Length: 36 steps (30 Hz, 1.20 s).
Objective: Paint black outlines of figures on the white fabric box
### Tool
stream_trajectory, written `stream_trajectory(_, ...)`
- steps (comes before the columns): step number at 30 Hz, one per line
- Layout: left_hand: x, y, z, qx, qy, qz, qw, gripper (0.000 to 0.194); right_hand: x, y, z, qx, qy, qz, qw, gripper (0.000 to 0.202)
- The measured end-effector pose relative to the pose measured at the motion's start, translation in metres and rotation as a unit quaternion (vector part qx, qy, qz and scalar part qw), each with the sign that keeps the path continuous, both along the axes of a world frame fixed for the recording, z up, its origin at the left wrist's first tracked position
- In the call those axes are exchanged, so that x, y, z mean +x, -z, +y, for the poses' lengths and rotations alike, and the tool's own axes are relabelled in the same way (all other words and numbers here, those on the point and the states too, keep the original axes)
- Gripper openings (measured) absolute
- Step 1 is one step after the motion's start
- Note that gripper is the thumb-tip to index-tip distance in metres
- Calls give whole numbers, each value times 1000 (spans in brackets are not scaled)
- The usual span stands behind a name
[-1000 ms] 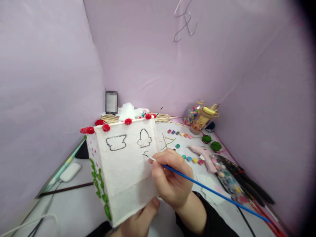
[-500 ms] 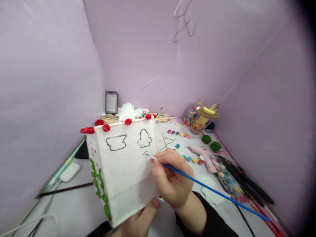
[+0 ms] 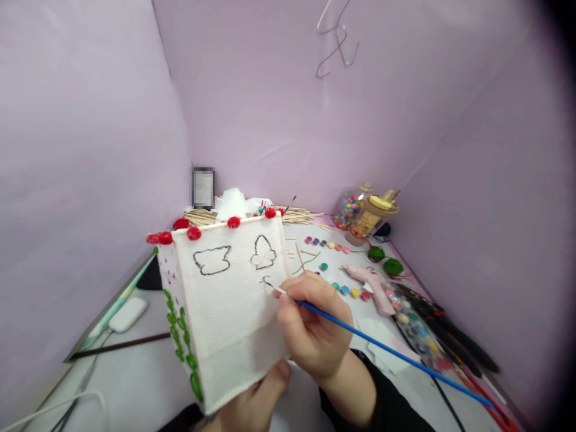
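A white box-like piece (image 3: 234,324) is held up in front of me, tilted a little. Red tufts line its top edge, and green leaf shapes run down its left side. Two black outlines, one of them butterfly-like, mark its front face. Below the right outline is a small dark stroke. My left hand (image 3: 256,399) grips the box from below, thumb on the near lower edge, its other fingers hidden. My right hand (image 3: 315,327) pinches a thin blue-handled paintbrush (image 3: 387,345) near its tip. The dark bristles touch the face at the small stroke.
Several paint pots (image 3: 345,290) and a pink glue gun (image 3: 373,285) lie to the right, with green yarn balls (image 3: 393,267) and black-handled pliers (image 3: 468,342) beyond. A cup (image 3: 371,219) stands at the back right. On the left rests a white case (image 3: 128,314).
The brush tip has shifted slightly left, along the small dark stroke. The box and my left hand look unmoved.
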State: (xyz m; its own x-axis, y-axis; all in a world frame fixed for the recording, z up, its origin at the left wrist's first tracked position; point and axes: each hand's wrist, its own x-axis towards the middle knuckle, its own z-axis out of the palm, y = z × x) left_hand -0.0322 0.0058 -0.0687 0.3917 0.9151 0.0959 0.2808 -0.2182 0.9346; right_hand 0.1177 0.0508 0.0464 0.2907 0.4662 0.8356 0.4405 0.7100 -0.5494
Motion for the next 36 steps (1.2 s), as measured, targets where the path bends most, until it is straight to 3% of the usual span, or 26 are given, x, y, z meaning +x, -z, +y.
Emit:
stream_trajectory(13, -1, 4, -2, -11, 0, -3, 1000, 52, -1, -2, 1, 8, 8, 5, 1000, 21)
stream_trajectory(21, -7, 22, -4, -19, -12, -11, 1000, 46, -1, -1, 1, -4, -3, 4, 1000, 19)
stream_trajectory(28, -4, 8, -3, -40, -5, -8, 999, 54, 0, 1, 0, 3, -2, 34, 999, 20)
stream_trajectory(36, -2, 2, -1, -42, -6, -12, 999, 59, 3, 1, 2, 5, -14, 64, 998, 23)
